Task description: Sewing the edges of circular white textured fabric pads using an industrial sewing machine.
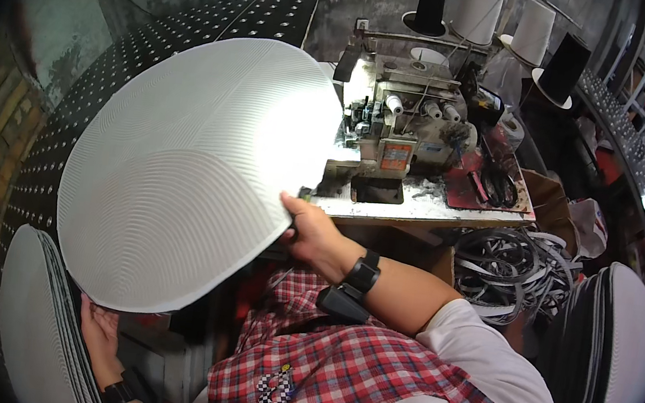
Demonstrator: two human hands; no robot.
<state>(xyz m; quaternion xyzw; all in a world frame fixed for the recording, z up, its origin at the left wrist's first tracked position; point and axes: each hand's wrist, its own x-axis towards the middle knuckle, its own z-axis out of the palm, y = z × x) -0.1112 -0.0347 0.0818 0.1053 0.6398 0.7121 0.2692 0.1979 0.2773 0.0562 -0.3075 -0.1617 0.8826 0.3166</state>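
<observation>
A large round light-grey mat (187,120) with curved ribbed lines is tilted up in front of me, its right edge at the sewing machine (404,123). At the mat's lower left edge, my left hand (99,331) holds the rim from below, fingertips partly hidden behind it. My right hand (311,228) is closed at the right rim, near the front of the machine table. Something small and dark shows by its fingers, too small to name. A bright lamp glares on the mat near the needle area, hiding detail there.
Stacks of similar round mats stand on the left (42,320) and right (614,350). Tangled grey and black edging strips (511,273) fill a box beside the machine table (434,213). Thread cones (477,11) stand behind. A dark studded table (257,12) extends at the left.
</observation>
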